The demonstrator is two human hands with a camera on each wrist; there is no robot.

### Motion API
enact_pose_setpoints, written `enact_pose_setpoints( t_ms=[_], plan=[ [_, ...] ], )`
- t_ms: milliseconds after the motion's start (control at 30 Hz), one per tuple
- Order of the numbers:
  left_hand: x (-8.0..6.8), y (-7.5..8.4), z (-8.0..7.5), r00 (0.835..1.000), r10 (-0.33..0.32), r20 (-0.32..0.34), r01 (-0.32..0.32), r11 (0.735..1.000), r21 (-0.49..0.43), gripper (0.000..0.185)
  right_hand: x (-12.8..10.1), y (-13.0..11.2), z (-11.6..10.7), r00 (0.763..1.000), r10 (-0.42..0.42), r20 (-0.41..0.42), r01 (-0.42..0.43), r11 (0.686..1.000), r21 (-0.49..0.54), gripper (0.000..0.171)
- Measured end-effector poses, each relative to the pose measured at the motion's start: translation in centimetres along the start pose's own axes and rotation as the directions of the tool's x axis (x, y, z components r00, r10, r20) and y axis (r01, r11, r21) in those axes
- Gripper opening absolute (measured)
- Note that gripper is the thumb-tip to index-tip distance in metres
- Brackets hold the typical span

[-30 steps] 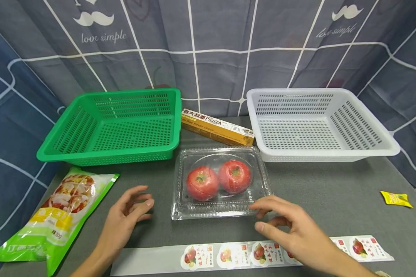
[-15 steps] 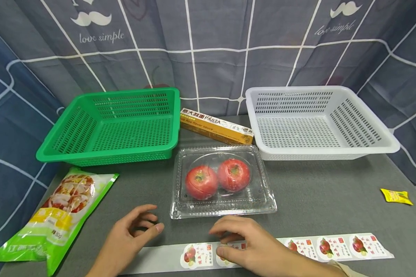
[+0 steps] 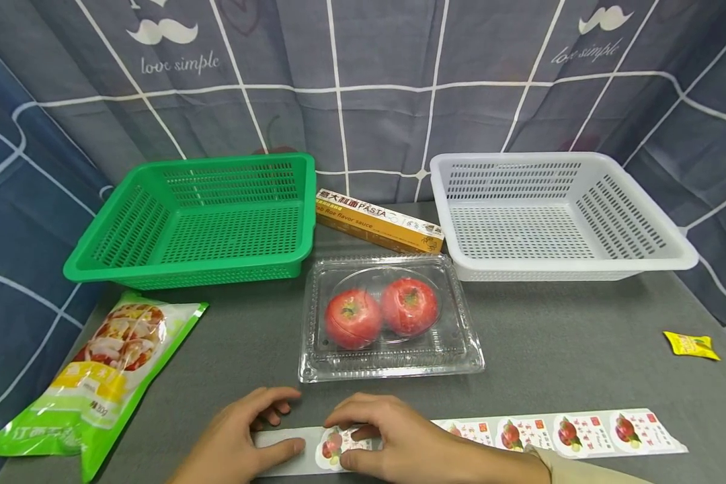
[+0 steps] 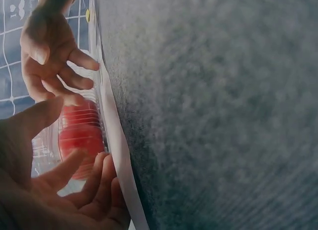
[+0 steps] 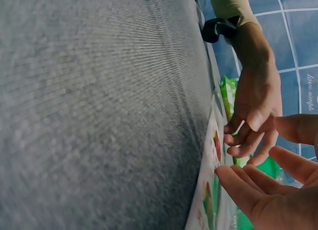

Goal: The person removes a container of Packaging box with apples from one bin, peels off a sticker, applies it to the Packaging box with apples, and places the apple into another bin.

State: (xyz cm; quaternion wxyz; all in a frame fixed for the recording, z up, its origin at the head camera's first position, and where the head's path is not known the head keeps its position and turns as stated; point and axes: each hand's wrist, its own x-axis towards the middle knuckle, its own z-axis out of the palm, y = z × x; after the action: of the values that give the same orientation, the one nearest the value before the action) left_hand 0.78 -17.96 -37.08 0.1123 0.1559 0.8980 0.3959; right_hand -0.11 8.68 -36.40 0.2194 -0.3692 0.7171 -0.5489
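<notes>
A long white backing strip of fruit stickers [image 3: 581, 430] lies along the near edge of the grey table [image 3: 556, 336]. My left hand [image 3: 260, 430] rests on its blank left end, thumb laid flat on the paper. My right hand [image 3: 363, 437] is just to the right, fingertips touching the first sticker [image 3: 333, 447]. The left wrist view shows the strip [image 4: 117, 155] edge-on, with my left hand [image 4: 49, 190] and right hand [image 4: 44, 56] beside it. Behind the hands sits a shut clear clamshell box [image 3: 460, 349] with two red tomatoes [image 3: 352, 317].
At the back stand a green basket [image 3: 187, 269] on the left and a white basket [image 3: 569, 272] on the right, with a pasta box [image 3: 378, 225] between them. A green food bag [image 3: 109, 363] lies at the left edge. A small yellow packet [image 3: 692, 346] lies far right.
My right hand left the clamshell's front edge and slid left along the strip to its first sticker. My left hand came down and right onto the strip's blank end.
</notes>
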Motion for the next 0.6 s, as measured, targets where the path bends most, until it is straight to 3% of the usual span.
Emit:
enact_pose_setpoints(
  t_ms=[100, 167, 333, 500, 600],
  plan=[
    [-0.08, -0.43, 0.15, 0.994, 0.097, 0.056, -0.101, 0.992, 0.073, 0.050, 0.16, 0.07, 0.06, 1.000, -0.011, 0.024, 0.014, 0.995, -0.099, 0.035],
    [-0.06, -0.56, 0.21, 0.987, 0.113, 0.113, -0.124, 0.988, 0.094, 0.051, 0.22, 0.04, 0.04, 0.999, -0.020, 0.037, 0.025, 0.989, -0.148, 0.036],
    [0.25, -0.42, 0.35, 0.974, 0.077, 0.215, -0.106, 0.987, 0.124, 0.047, 0.34, -0.11, -0.09, 0.998, -0.027, 0.048, 0.036, 0.983, -0.180, 0.037],
    [0.44, -0.35, 0.27, 0.968, 0.079, 0.239, -0.111, 0.986, 0.126, 0.039, 0.33, -0.10, -0.15, 0.999, -0.016, 0.049, 0.025, 0.982, -0.190, 0.035],
    [0.50, -0.56, 0.29, 0.963, 0.146, 0.227, -0.174, 0.979, 0.110, 0.034, 0.32, -0.04, -0.15, 0.999, -0.005, 0.044, 0.014, 0.979, -0.203, 0.033]
  ],
)
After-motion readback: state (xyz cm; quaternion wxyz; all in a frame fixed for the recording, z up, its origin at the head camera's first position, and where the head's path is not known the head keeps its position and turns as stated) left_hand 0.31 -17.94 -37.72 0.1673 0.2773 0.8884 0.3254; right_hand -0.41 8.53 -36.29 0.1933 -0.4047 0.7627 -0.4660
